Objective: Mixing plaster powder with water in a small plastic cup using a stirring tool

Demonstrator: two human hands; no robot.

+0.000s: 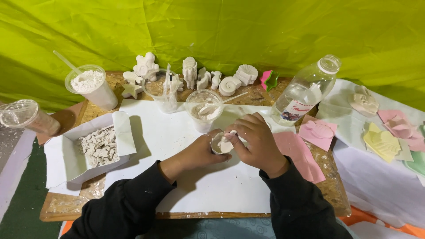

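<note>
My left hand (201, 152) cups a small white plaster cast (222, 145) over a white sheet (195, 177) on the wooden board. My right hand (256, 139) presses its fingers on the cast's top, both hands closed around it. Black sleeves cover both arms. Just beyond the hands stands a clear plastic cup (203, 110) with white plaster mix and a stirring stick in it.
A box of broken plaster pieces (99, 146) sits left. A cup of white powder (90, 86), another clear cup (161, 90), white plaster figures (190, 73) and a pink-green mould (268, 79) line the back. A clear bottle (305, 90) leans right; pink sheets (301, 152) and coloured moulds (383, 141) lie right.
</note>
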